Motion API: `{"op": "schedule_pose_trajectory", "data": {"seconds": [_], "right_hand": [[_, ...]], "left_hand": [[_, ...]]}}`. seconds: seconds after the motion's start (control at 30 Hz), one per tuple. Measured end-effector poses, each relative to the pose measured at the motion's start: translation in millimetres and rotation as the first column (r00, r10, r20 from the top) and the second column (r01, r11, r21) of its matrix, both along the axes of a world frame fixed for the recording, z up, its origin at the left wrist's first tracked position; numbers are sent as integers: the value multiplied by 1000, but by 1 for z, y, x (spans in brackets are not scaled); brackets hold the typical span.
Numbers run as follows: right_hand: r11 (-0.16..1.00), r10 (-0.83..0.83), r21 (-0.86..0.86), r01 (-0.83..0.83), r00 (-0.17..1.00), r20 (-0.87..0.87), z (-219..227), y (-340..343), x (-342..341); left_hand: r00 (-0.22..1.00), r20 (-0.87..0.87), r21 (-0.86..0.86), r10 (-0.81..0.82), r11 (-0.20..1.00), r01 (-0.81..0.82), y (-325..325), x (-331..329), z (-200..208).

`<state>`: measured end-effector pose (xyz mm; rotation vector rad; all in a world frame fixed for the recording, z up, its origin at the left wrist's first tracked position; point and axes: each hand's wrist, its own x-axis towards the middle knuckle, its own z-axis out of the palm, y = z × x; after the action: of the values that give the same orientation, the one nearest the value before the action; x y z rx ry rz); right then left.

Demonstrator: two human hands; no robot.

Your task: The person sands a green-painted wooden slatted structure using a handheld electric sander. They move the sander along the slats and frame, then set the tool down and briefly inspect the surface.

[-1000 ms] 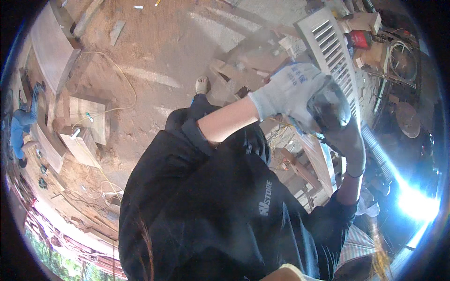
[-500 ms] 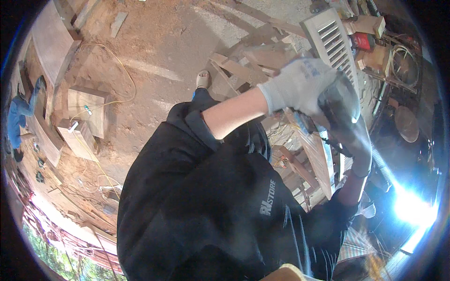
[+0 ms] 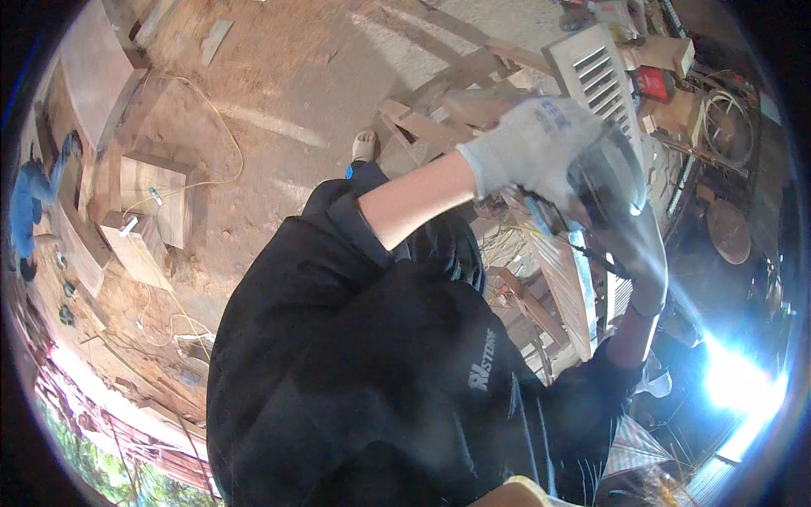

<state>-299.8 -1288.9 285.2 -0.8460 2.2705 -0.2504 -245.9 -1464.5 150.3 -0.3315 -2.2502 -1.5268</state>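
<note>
A dark hand-held power tool [image 3: 596,182] sits between my hands, its exact kind covered by the gloves. My left hand [image 3: 541,152], in a grey-white glove, is closed over it from the left. Gloved as well, my right hand [image 3: 638,249] reaches up from the lower right and is closed around the tool's near side. Under them runs a pale wooden louvered shutter panel [image 3: 598,72]; its slats show beyond my hands and again on the near side. Whether the tool touches the panel is hidden.
Wooden boards [image 3: 545,308] lean beneath the panel. A red container [image 3: 652,83] and a coiled cable [image 3: 726,127] lie at the far right. Wooden blocks [image 3: 156,198] and a yellow cord [image 3: 232,139] are on the dirt floor. Another person [image 3: 32,203] crouches far left. Bright light glares at right.
Both hands and the tool have shifted slightly left and nearer, while the whole view moved a little. Both grips look the same.
</note>
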Motion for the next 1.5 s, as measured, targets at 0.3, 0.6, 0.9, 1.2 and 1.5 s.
{"op": "schedule_pose_trajectory", "data": {"seconds": [0.3,0.6,0.9,1.2,1.5], "right_hand": [[980,-199,3,199,979,47,-1,22,8],[966,-256,30,255,967,14,-14,56,-2],[997,-73,-43,68,989,-129,-23,82,19],[983,-177,-48,176,984,-29,-18,99,26],[990,-137,-31,136,990,-34,-27,95,21]], "left_hand": [[923,-328,166,201,974,-153,43,4,-27],[992,-122,-29,9,999,-13,33,-14,-26],[990,-110,125,-90,987,104,58,3,-6],[980,-22,92,-199,975,200,69,8,-1],[987,-52,63,-149,986,152,51,2,-8]]}}
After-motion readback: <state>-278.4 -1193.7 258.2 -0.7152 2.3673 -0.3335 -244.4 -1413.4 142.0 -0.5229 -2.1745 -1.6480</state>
